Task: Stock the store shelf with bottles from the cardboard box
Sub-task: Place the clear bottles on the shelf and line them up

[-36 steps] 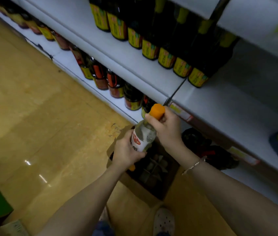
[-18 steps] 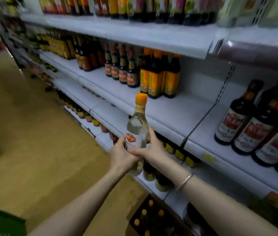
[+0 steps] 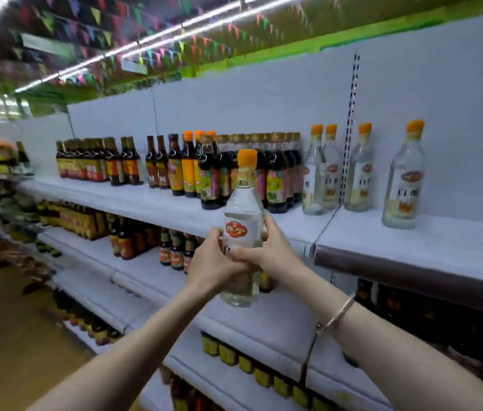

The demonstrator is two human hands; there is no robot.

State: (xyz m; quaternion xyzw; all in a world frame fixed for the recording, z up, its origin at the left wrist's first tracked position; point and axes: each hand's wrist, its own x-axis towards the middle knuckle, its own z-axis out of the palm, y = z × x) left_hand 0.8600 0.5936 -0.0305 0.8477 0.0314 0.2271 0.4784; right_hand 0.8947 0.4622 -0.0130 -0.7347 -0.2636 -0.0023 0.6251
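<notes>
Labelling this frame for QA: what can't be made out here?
- Cardboard box: not in the head view, below its bottom edge.
- Held clear bottle: lower label covered by the left hand and right hand.
- Dark bottles on the top shelf: labels too blurred to read.
- Far-left shelves: motion-blurred.

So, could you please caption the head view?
Both hands, left hand and right hand, hold a clear orange-capped bottle before the white shelf.
</notes>
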